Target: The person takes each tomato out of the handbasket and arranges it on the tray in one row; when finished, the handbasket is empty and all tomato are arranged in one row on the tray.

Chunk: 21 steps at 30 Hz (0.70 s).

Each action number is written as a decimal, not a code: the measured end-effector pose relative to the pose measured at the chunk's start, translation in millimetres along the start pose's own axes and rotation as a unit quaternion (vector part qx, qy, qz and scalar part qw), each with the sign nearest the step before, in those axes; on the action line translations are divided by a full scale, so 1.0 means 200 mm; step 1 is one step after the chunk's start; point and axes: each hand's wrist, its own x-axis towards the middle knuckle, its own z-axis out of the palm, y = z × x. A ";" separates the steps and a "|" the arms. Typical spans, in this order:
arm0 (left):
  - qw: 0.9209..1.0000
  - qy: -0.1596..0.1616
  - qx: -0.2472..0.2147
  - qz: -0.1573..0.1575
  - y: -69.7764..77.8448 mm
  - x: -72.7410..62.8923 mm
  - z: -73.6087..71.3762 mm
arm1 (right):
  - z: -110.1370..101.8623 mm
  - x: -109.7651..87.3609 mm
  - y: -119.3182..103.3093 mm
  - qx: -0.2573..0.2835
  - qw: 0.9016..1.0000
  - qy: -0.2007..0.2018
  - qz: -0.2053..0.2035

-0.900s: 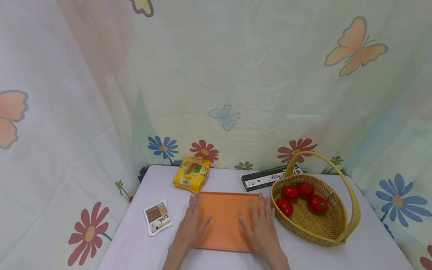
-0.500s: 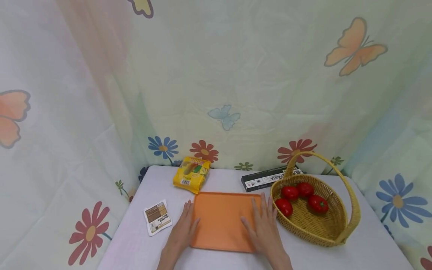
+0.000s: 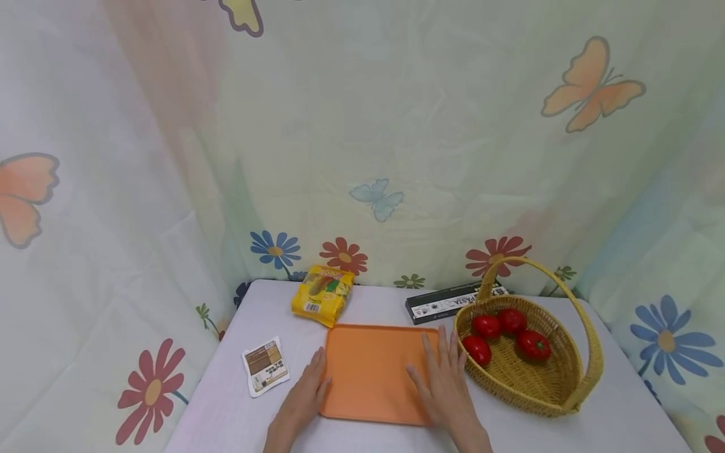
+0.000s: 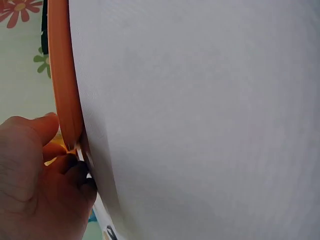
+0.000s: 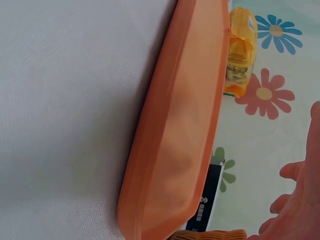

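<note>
A pale curtain printed with butterflies and flowers hangs behind and around a table spread with finely woven white cloth.

The orange tray lies flat at the near middle of the table, squared up between the two hands. As far as the pictures show, its placing looks done; whether any small straightening is left cannot be told. The left hand rests beside the left edge, fingers extended and only slightly bent, with no grasp on anything; whether it touches the rim is unclear. The right hand has its fingers spread over the right edge, holding nothing; the right wrist view shows a gap between it and the tray.

The tray is smooth and matte, a rounded-corner rectangle with a low, sloping wall. To the right stands a wicker basket, pointed at its near end, its arched handle rising over glossy red tomatoes. A slim black-and-white pasta box lies far right, partly behind the basket. A crinkled yellow packet sits by the tray's far-left corner, and a flat brown-and-white sachet lies left, well apart from the tray.
</note>
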 end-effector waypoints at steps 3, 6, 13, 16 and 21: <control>1.000 -0.010 -0.010 0.003 -0.01 0.01 0.00 | 0.01 0.00 0.00 0.000 1.000 -0.007 0.006; 1.000 -0.020 -0.008 -0.004 -0.01 0.01 0.00 | 0.00 0.00 0.00 0.002 1.000 -0.012 0.010; 1.000 -0.027 0.001 -0.016 0.01 0.03 -0.03 | -0.02 -0.02 0.00 0.015 1.000 -0.001 0.006; 1.000 -0.028 -0.001 -0.011 0.00 0.03 -0.04 | -0.03 -0.03 -0.01 0.016 1.000 0.012 -0.005; 1.000 -0.027 -0.004 -0.001 0.00 0.03 -0.04 | -0.09 -0.02 -0.01 0.015 1.000 0.003 -0.010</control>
